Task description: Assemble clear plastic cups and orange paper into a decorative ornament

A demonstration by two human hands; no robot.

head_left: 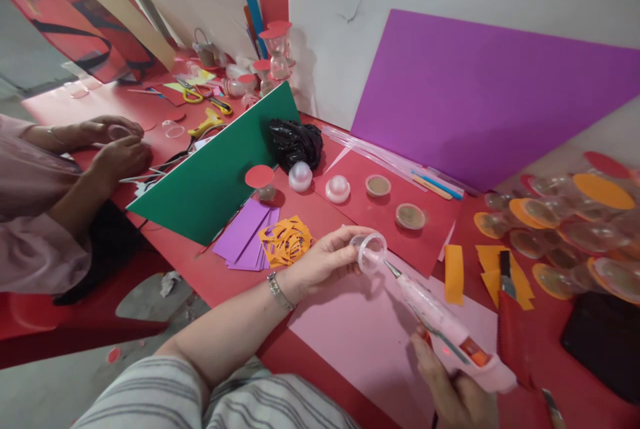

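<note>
My left hand, with a watch on its wrist, is closed on a small clear plastic cup, its round rim turned toward my right. My right hand grips a pink glue gun with a small red light on its body. The gun's metal nozzle points at the cup's rim, very close to it; whether they touch is hard to tell. Under both lies a pink sheet. Beyond my hands are two sand-coloured filled cups and two clear domed cups on the red table.
A green board stands at the left, with a person's hands behind it holding a clear piece. Purple strips, orange cut-outs and a black bag lie nearby. Hourglass-like cup pairs, a cutter and a dark phone-like object are right.
</note>
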